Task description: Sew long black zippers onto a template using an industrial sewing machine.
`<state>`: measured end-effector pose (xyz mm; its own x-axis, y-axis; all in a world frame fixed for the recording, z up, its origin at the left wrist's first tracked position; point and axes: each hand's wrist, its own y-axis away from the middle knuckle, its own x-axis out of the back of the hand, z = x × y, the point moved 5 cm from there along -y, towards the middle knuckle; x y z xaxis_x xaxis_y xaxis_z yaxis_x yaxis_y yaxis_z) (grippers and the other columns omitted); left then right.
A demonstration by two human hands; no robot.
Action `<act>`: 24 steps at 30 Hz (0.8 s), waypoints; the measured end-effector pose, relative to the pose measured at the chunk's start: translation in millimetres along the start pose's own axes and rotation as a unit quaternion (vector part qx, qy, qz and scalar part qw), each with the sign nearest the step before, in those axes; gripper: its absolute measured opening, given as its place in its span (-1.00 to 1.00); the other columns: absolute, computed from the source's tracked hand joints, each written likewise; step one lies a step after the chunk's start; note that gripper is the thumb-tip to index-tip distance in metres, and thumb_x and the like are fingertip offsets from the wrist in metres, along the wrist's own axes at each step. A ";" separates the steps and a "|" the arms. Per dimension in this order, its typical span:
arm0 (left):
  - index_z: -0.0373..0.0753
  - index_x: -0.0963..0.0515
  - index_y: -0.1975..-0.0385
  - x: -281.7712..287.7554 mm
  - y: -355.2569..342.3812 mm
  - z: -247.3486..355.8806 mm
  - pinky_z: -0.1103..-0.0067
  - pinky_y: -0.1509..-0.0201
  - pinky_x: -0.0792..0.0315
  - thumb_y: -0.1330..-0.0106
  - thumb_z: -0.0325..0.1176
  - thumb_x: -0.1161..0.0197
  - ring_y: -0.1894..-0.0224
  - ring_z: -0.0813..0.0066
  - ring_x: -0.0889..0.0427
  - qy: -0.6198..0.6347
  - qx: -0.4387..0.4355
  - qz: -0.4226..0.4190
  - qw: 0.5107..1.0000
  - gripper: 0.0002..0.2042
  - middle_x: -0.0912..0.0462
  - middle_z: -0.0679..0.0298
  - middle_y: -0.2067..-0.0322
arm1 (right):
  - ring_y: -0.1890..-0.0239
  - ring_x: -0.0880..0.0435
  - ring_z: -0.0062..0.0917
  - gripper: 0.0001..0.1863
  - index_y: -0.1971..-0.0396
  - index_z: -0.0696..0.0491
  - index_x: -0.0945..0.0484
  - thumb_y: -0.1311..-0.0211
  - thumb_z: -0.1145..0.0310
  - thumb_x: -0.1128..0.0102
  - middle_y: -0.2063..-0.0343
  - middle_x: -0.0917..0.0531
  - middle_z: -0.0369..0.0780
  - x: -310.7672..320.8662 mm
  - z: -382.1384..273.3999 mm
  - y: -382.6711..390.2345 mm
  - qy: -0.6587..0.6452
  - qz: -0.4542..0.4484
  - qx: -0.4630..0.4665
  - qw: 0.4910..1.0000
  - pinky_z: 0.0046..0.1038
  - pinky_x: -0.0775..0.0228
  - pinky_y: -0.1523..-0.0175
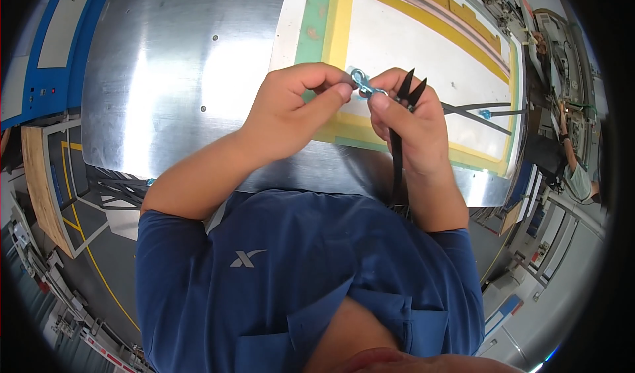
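My left hand [297, 108] has thumb and forefinger closed at a small light-blue, glossy part with ring shapes [360, 82], above the white board's yellow-bordered edge. My right hand [413, 128] grips the same part between thumb and fingers, along with black strips [397, 148] that have pointed ends rising above the fingers and a long length hanging toward my body. Further right, more dark strips [489, 115] lie on the white board [436, 55], one with a light-blue piece on it.
Steel worktop [165, 55] beneath; yellow and pink long pieces [430, 19] at the board's back. Blue machine [36, 75] and wooden-sided frame [43, 181] stand left. Black strips [119, 191] hang at the worktop's left front. Another person [575, 174] is at the far right beside machinery.
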<state>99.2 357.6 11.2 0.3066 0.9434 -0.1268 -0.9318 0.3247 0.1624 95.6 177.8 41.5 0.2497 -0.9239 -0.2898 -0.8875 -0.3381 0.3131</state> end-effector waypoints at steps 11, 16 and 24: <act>-0.37 -0.71 0.16 -5.5 3.9 -0.4 0.70 0.20 -0.44 -0.44 -0.44 -0.37 0.27 0.77 -0.57 -0.033 -0.015 -0.013 0.999 -0.87 -0.73 0.38 0.34 | 0.45 -0.45 -0.83 -0.80 0.18 0.12 -0.65 -0.25 0.51 -0.50 0.43 -0.63 -0.39 6.2 -3.5 -0.2 0.243 0.102 0.159 0.951 -0.68 -0.25 0.38; -0.37 -0.71 0.11 -3.0 5.3 -6.4 0.69 0.22 -0.44 -0.46 -0.44 -0.33 0.30 0.76 -0.56 0.022 0.013 -0.032 0.999 -0.85 -0.74 0.32 0.31 | 0.47 -0.60 -0.53 -0.80 0.30 0.03 -0.69 -0.09 0.60 -0.48 0.43 -0.64 -0.26 -14.1 -23.1 5.3 0.445 0.064 0.377 0.810 -0.51 -0.42 0.40; -0.37 -0.69 0.00 -1.1 1.9 -15.4 0.65 0.25 -0.48 -0.51 -0.42 -0.25 0.30 0.66 -0.60 0.172 0.050 0.005 0.984 -0.79 -0.75 0.29 0.27 | 0.36 -0.67 -0.49 -0.78 0.21 0.08 -0.72 -0.12 0.50 -0.50 0.37 -0.69 -0.24 -18.8 -18.7 2.9 0.490 0.055 0.348 0.798 -0.46 -0.50 0.30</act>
<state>94.1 356.2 -3.4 0.1971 0.8728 -0.4464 -0.9051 0.3370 0.2593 95.6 190.8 64.8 0.0361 -0.7532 0.6569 -0.8395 -0.3794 -0.3888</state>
